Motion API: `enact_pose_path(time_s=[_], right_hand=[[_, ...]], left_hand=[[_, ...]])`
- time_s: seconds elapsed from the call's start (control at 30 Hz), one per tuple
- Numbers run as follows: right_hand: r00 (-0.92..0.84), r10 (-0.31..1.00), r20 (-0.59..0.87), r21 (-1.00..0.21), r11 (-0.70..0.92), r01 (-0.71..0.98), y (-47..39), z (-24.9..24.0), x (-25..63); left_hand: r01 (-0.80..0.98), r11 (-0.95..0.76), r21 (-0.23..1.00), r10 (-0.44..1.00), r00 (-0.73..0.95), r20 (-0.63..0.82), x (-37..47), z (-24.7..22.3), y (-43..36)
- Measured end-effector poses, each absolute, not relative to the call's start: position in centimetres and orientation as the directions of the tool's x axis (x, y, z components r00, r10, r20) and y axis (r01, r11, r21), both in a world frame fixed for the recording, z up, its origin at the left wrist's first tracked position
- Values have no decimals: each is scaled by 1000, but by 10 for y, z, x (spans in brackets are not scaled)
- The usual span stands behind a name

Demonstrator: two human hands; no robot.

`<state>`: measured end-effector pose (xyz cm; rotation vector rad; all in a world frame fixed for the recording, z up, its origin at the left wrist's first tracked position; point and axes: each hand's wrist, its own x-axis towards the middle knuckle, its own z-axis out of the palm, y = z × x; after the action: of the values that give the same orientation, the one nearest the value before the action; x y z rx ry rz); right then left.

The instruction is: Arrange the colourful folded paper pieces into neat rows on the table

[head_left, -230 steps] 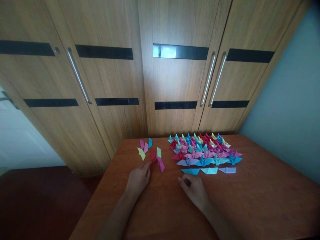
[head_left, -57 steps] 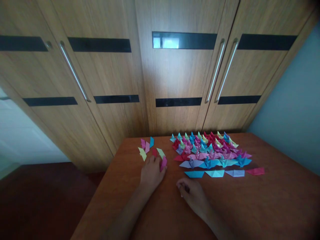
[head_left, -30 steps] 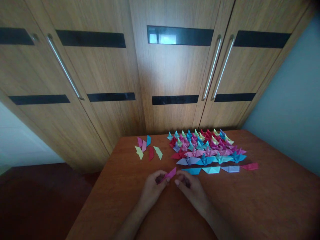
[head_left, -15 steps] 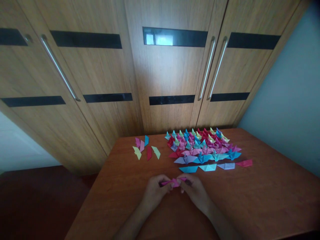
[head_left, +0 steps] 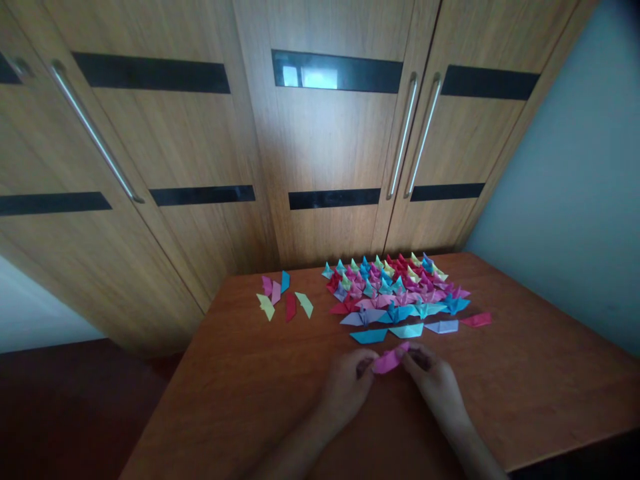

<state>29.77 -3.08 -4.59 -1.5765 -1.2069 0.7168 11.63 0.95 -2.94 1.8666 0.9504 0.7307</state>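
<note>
A folded pink paper piece (head_left: 388, 361) is held between my two hands, just above the table. My left hand (head_left: 347, 387) pinches its left end, and my right hand (head_left: 436, 381) grips its upper right end. Beyond them lies a front row of flat folded strips: a blue one (head_left: 369, 336), a mint one (head_left: 407, 331), a lavender one (head_left: 441, 327) and a red one (head_left: 476, 320). Behind this row stand several rows of colourful paper cranes (head_left: 395, 312).
Several flat folded papers lie at the table's back left, among them a red one (head_left: 291, 307) and a pale green one (head_left: 304, 305). The brown table (head_left: 225, 393) stands against a wooden wardrobe (head_left: 325, 147) with metal handles. A pale wall (head_left: 565, 200) is at the right.
Both hands have moved right with the pink paper, which now tilts up to the right and shows a broader face. The view has shifted slightly, so the background sits further left.
</note>
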Motion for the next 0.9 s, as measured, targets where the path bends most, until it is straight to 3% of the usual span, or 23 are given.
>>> enact_pose_path(time_s=[0.13,0.27,0.4,0.6,0.9], right_hand=[[393,910,131,-784,-147,603,-33,-55,316],[424,898,118,-598,-277,752,-35,-56,316],[436,891,131,-482,-326,813,-31,-53,315],[442,881,172,-456,-326,828,-26,-62,324],[434,871,232,-606,-220,764,-31,-69,330]], left_hand=[[489,-562,668,791,553,261,124,-23,-4],[489,-730,478,650,713,262,133,-23,-23],[498,-782,376,603,758,250,140,-28,-28],[537,-781,319,616,749,246,142,-37,-22],[558,-768,316,634,734,244,146,-35,-21]])
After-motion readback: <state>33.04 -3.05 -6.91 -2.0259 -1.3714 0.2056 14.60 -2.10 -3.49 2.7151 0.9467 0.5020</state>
